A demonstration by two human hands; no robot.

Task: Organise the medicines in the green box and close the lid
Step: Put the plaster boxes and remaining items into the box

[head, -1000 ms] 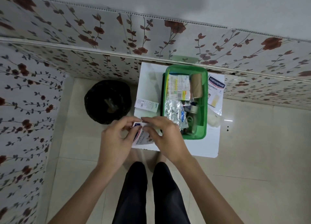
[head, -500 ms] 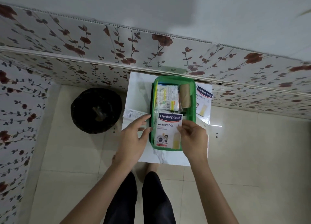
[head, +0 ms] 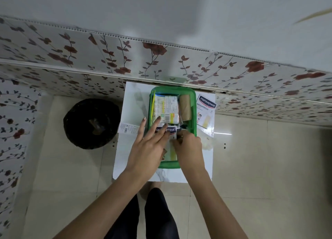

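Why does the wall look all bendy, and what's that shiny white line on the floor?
In the head view the wide-angle lens bends the straight flowered wall into curves; the bright streak is light glaring off the glossy floor tiles beside the white table; the left hand and right hand over the green box look slightly soft.

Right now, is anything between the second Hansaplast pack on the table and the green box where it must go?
Nothing visible: the pack lies just outside the green box, right of its wall. Inside, both hands cover the near half.
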